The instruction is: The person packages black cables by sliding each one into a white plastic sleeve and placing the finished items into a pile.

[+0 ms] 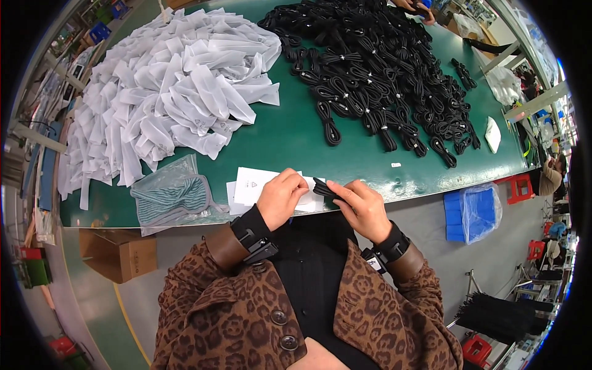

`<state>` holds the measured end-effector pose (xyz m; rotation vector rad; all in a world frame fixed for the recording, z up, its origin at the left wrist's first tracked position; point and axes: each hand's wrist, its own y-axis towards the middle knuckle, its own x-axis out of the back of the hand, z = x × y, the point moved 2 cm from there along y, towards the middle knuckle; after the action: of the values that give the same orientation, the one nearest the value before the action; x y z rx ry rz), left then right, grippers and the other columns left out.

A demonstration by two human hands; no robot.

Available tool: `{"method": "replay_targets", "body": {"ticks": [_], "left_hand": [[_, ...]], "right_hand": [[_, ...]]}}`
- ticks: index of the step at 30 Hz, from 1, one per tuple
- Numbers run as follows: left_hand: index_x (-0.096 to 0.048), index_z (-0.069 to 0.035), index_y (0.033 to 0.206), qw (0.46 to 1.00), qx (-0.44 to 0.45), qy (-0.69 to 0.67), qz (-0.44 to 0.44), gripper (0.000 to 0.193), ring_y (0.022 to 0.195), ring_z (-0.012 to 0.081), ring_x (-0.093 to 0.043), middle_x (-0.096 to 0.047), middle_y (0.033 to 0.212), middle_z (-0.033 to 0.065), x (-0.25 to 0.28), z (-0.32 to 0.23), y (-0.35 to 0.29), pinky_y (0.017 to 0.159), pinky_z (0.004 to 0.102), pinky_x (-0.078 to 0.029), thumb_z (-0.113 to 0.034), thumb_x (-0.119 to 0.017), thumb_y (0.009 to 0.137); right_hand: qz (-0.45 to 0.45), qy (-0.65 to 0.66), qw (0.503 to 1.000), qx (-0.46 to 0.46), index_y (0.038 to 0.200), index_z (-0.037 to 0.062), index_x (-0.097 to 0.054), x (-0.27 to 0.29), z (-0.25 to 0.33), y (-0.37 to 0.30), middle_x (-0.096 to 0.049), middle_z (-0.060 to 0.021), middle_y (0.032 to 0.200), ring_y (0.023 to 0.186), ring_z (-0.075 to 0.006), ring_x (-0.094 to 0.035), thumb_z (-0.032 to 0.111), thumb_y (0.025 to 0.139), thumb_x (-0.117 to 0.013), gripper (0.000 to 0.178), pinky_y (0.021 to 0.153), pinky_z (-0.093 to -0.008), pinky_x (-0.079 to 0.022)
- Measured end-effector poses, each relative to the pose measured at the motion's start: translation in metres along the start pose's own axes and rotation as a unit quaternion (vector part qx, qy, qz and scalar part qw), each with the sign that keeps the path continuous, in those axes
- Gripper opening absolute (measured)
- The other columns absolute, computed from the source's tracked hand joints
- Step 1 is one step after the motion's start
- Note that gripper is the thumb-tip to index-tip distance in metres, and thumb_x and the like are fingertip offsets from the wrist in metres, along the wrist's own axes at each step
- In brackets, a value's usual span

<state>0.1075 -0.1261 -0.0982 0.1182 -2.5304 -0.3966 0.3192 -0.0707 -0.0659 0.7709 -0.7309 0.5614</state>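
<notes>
At the table's near edge, my left hand (282, 197) is closed in a pinch at the edge of a flat white bag (312, 202). Just to the right, my right hand (362, 206) grips a coiled black cable (323, 189) between thumb and fingers, its end pointing toward the bag. Under and beside my left hand lie several flat white bags (250, 182) with small printed marks. The bag's opening is too small to make out.
A heap of white bags (179, 86) covers the table's left, with bundled black cables (370, 68) to its right. Near the front edge lies a clear bag with striped green cloth (172, 197). Another person's hands (420, 9) show at the far right. A cardboard box (120, 254) stands below.
</notes>
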Motion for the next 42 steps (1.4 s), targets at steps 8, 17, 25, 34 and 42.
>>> {"method": "replay_targets", "body": {"ticks": [8, 17, 25, 34, 42], "left_hand": [[-0.060, 0.001, 0.091, 0.997, -0.046, 0.061, 0.021, 0.009, 0.080, 0.0304, -0.062, -0.058, 0.090, 0.0119, -0.002, -0.004, -0.001, 0.068, 0.0372, -0.050, 0.000, -0.067, 0.085], [-0.059, 0.000, 0.086, 0.998, 0.037, 0.046, -0.002, 0.008, 0.078, 0.0318, -0.061, -0.058, 0.086, 0.0120, 0.003, 0.004, -0.003, 0.069, 0.0395, -0.049, -0.002, -0.067, 0.085], [-0.061, 0.002, 0.089, 0.992, 0.115, -0.040, -0.022, 0.005, 0.071, 0.0230, -0.061, -0.061, 0.085, 0.0110, 0.007, 0.010, -0.006, 0.066, 0.0312, -0.049, 0.001, -0.065, 0.087], [-0.059, 0.002, 0.089, 0.999, -0.035, -0.029, -0.002, 0.008, 0.080, 0.0245, -0.061, -0.061, 0.093, 0.0116, 0.015, -0.009, 0.000, 0.071, 0.0322, -0.051, 0.005, -0.065, 0.084], [-0.059, -0.001, 0.087, 0.988, -0.154, 0.009, 0.022, 0.013, 0.089, 0.0290, -0.059, -0.062, 0.097, 0.0110, 0.018, -0.016, 0.004, 0.078, 0.0356, -0.049, 0.006, -0.067, 0.080]], "right_hand": [[-0.005, -0.035, 0.999, -0.007, 0.125, 0.0144, -0.068, -0.001, -0.001, -0.001, -0.059, -0.0071, 0.083, 0.070, -0.0244, -0.061, 0.002, 0.079, -0.073, 0.048, 0.061, -0.0350, -0.050], [-0.004, 0.013, 1.000, -0.014, 0.126, 0.0142, -0.066, -0.005, 0.001, -0.001, -0.057, -0.0071, 0.081, 0.069, -0.0246, -0.061, 0.003, 0.081, -0.072, 0.047, 0.061, -0.0356, -0.050], [0.031, 0.028, 0.999, 0.000, 0.127, 0.0166, -0.065, -0.008, 0.002, 0.006, -0.057, -0.0070, 0.082, 0.071, -0.0252, -0.060, 0.004, 0.082, -0.071, 0.048, 0.063, -0.0361, -0.051], [0.059, 0.151, 0.987, 0.002, 0.128, 0.0127, -0.064, -0.020, -0.016, 0.010, -0.061, -0.0084, 0.079, 0.067, -0.0231, -0.059, 0.007, 0.088, -0.066, 0.040, 0.063, -0.0330, -0.051], [0.217, 0.597, 0.629, -0.447, 0.114, 0.0056, -0.068, -0.028, -0.037, 0.007, -0.062, -0.0114, 0.079, 0.066, -0.0225, -0.058, 0.015, 0.092, -0.067, 0.025, 0.064, -0.0296, -0.050]]}}
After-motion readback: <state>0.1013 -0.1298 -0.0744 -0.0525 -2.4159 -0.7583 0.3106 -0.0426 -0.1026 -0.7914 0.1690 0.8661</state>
